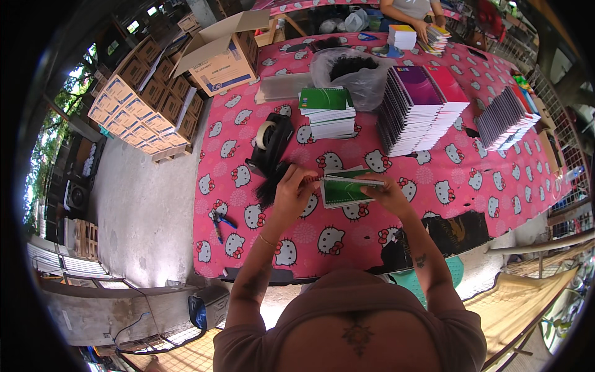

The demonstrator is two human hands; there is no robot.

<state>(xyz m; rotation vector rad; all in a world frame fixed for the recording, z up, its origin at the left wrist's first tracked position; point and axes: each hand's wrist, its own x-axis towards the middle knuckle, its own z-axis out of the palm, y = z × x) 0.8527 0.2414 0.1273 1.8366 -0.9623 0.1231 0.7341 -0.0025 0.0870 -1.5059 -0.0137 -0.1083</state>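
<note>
My left hand is closed, and a bundle of black bristly strands sticks out from its left side. A small reddish bit shows at its fingertips, beside the left edge of a green spiral notebook. My right hand grips that notebook by its right side, thumb on top, with pages or a cover lifted a little. Other pages or a second notebook lie just behind it. Beyond my hands stands a stack of green notebooks. A black tape dispenser rests to the left of it.
Blue-handled pliers lie front left. Tall stacks of purple and red notebooks stand right, with another notebook row beyond. Behind are a clear plastic bag and an open carton. A co-worker's hands handle notebooks at the far side.
</note>
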